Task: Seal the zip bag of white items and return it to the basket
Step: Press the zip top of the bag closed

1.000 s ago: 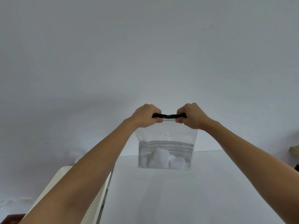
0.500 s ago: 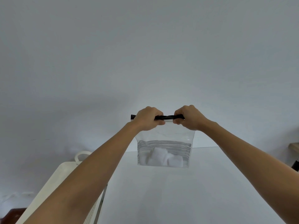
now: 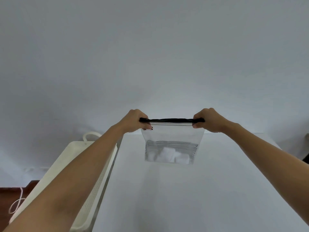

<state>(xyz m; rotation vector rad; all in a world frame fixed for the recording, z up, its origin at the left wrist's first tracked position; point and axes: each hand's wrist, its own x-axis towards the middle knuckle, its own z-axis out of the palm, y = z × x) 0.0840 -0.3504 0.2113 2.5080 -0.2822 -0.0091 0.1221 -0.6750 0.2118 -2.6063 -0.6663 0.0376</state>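
A clear zip bag with a black zip strip along its top and thin black stripes lower down hangs in the air above the white table. Several white items lie at its bottom. My left hand pinches the left end of the zip strip. My right hand pinches the right end. The strip is stretched straight between them. A cream basket with perforated sides and a rope handle stands to the left of the table, partly hidden by my left forearm.
A plain pale wall fills the upper view. Dark red-brown floor shows at the lower left with a loop of white cord on it. A dark object peeks in at the right edge.
My hands have moved apart along the black zip strip, from close together at its middle to its two ends. The view has tilted down, showing more of the basket.
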